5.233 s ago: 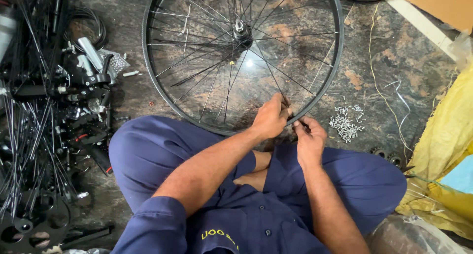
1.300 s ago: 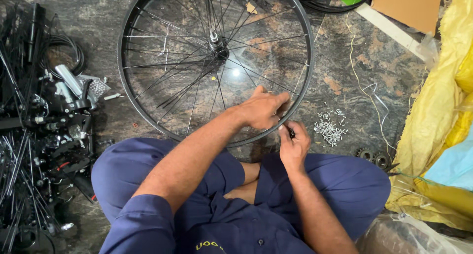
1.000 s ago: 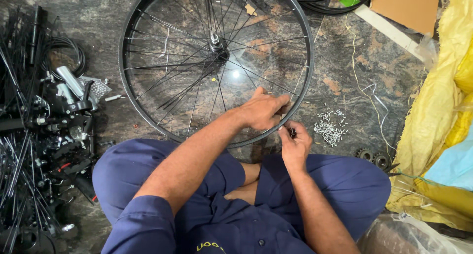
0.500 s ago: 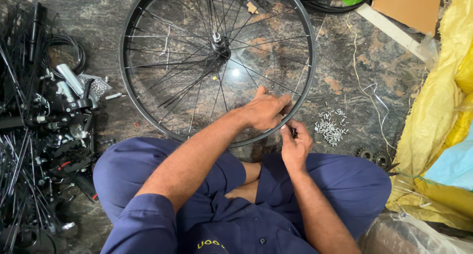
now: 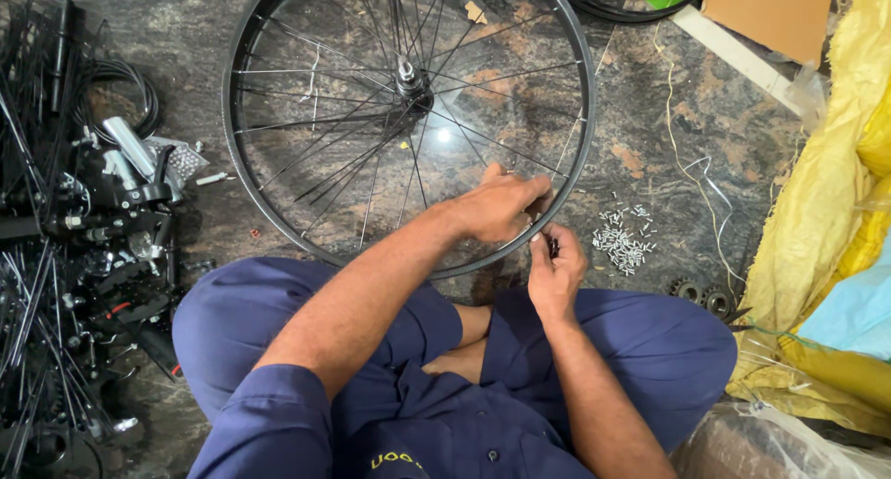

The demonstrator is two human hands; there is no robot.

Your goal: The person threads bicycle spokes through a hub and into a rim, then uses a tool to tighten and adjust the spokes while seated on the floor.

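Wheel rim (image 5: 278, 228) under left hand (image 5: 501, 205)

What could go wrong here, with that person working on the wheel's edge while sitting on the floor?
Perhaps these: the left hand reaches between thin spokes at the wheel rim, so fingers might get pinched. The small piece in the right hand could slip and roll off. The loose pile of small metal pieces beside the knee could easily scatter.

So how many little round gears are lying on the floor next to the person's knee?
2. The gears sit side by side on the stone floor by the knee: one nearer the leg, the other toward the yellow sacks. More may be hidden.
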